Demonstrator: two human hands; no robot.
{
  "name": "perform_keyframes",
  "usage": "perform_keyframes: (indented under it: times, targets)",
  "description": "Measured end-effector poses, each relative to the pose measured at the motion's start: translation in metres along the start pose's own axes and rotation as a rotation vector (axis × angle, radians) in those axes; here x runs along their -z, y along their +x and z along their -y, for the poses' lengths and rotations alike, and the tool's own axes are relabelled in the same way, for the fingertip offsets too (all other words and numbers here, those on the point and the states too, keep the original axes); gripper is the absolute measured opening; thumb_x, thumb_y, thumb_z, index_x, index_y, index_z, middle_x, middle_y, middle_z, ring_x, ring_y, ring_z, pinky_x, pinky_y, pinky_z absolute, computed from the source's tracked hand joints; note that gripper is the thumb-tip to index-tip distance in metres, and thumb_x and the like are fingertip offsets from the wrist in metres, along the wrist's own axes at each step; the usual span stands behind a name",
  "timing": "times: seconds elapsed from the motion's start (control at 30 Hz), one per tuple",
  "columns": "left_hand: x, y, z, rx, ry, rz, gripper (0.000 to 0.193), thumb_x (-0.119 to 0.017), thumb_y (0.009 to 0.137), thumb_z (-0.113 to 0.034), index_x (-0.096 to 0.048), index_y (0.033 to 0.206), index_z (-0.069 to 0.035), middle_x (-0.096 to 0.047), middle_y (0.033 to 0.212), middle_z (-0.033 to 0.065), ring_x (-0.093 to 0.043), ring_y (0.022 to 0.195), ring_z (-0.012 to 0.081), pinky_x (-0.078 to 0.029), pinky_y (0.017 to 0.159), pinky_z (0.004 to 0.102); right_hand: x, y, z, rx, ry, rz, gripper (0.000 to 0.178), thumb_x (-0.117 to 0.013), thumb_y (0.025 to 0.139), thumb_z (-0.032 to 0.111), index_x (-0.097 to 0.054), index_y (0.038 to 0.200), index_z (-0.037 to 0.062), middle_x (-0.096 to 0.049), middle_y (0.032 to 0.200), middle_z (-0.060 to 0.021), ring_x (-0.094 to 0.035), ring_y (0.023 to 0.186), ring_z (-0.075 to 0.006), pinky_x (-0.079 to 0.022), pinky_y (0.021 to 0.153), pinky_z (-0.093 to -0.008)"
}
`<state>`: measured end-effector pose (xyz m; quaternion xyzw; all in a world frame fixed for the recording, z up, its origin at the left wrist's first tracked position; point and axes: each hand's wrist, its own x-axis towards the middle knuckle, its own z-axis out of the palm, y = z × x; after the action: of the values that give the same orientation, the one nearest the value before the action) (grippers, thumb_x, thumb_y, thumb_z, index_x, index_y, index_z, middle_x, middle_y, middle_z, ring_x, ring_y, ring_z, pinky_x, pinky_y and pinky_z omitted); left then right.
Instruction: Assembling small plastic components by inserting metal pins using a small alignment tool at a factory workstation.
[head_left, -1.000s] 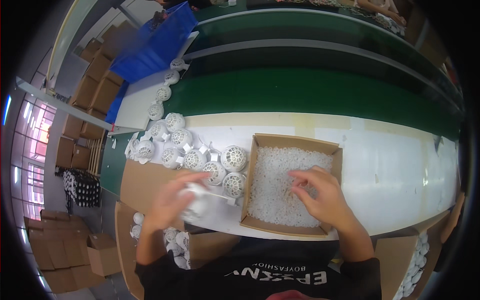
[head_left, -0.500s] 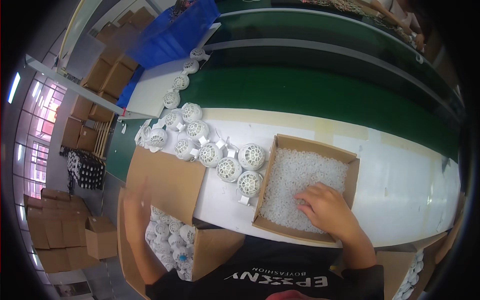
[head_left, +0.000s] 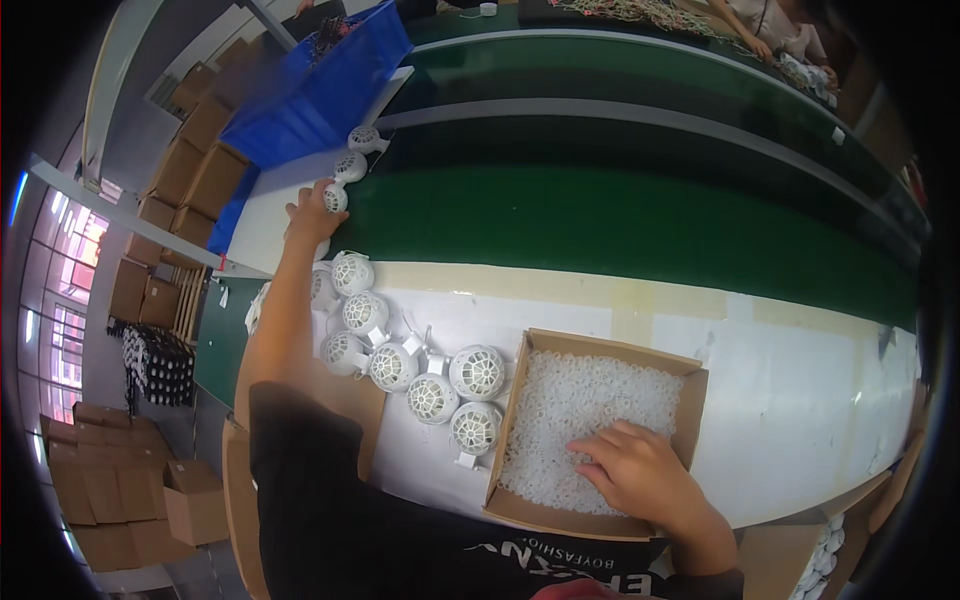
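My left hand [head_left: 314, 212] stretches to the far left and closes round a white ball-shaped housing with a lattice front [head_left: 336, 200], one of a row along the green belt's end. My right hand [head_left: 635, 470] is over an open cardboard box [head_left: 694, 425] full of small clear plastic rings [head_left: 570, 400]. Its fingers are bent together at the rings' surface; what lies between the fingertips is too small to make out. Left of the box, several more white lattice balls [head_left: 432, 398] stand in a cluster on the white tabletop [head_left: 800, 400].
A blue bin [head_left: 320, 100] stands at the far left beside the green belt [head_left: 600, 200]. A cardboard flap [head_left: 345, 395] lies under my left arm. At the lower right, another carton [head_left: 785, 560] holds white parts. Another person's hand [head_left: 760, 48] shows at the far right.
My left hand has moved from the carton at lower left, up and away, to the row of white balls. My right hand stays at the rings. The whole view has shifted slightly.
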<state>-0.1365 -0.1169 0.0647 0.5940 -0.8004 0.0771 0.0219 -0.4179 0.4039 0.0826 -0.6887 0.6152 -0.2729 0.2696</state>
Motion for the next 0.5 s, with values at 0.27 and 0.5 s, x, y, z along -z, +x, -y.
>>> perform_keyframes:
  times: [0.27,0.5]
  targets:
    - [0.010,-0.005,0.051,-0.315,-0.024,0.122,0.078,-0.085,0.073,-0.023,-0.045,0.139,-0.031,-0.057,0.132,0.0157,-0.054,0.123,0.0430,-0.048,0.099,0.0558,0.000,-0.005,0.000,0.001,0.005,-0.021,0.023,-0.073,0.083,0.011,-0.071,0.105,0.0053,-0.066,0.085,-0.0116,-0.063,0.085,-0.0305,-0.053,0.078,-0.0396]
    - [0.090,-0.093,0.015,0.179,-0.536,0.498,0.055,-0.074,0.075,-0.011,-0.056,0.126,-0.018,-0.058,0.125,0.0155,-0.057,0.119,0.0348,-0.044,0.104,0.0403,-0.003,-0.009,-0.002,0.011,-0.025,-0.031,0.024,-0.073,0.084,0.010,-0.070,0.107,0.0051,-0.067,0.090,-0.0125,-0.062,0.088,-0.0313,-0.052,0.081,-0.0408]
